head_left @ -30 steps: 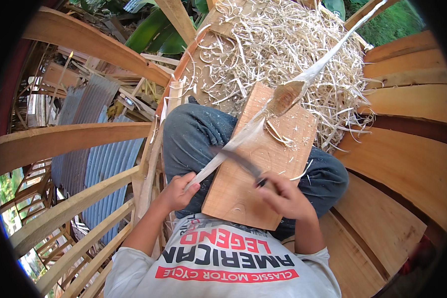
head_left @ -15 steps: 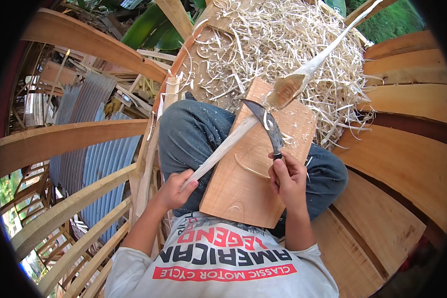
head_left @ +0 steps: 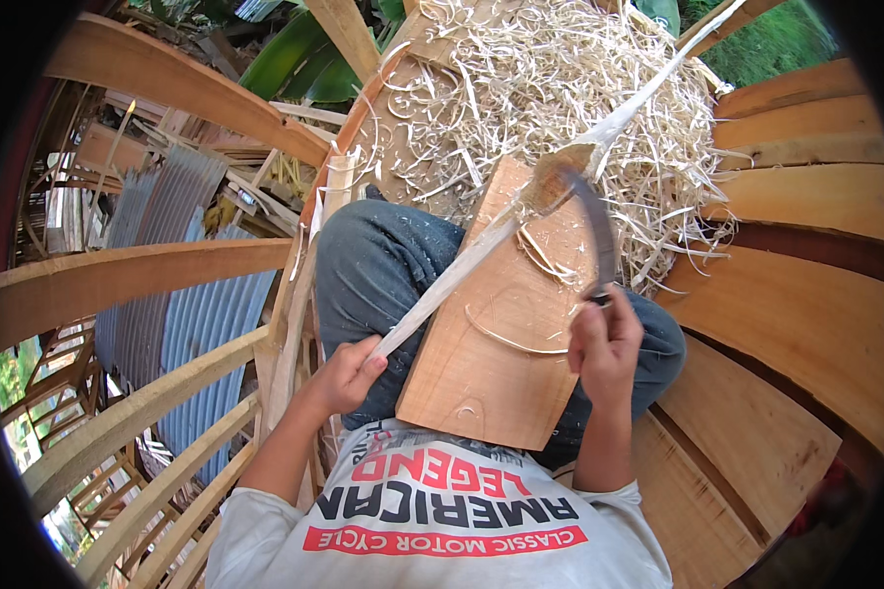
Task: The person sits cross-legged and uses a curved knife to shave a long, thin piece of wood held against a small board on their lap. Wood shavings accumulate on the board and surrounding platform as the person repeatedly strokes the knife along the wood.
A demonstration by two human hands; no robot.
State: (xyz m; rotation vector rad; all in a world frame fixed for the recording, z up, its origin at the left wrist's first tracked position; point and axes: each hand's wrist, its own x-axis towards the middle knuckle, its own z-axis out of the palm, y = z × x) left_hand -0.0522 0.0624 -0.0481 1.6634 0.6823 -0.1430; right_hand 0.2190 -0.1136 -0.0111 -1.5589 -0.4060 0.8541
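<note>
Your left grip (head_left: 348, 377) is wrapped around the near end of a pale stick (head_left: 449, 283), slanting forward-right over the board (head_left: 491, 368) on your lap (head_left: 375, 260). Your right grip (head_left: 607, 341), nearer the stick's brown middle (head_left: 548, 187), clasps a curved knife (head_left: 600, 234) by its handle; shavings (head_left: 580, 88) lie beyond.

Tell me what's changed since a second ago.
The right hand has carried the curved knife forward and rightward; its blade, earlier across the stick's near part, now overlaps the wide brown part in view. A long curled shaving has appeared on the board. Nothing was let go; the left hand still grips the near end.
</note>
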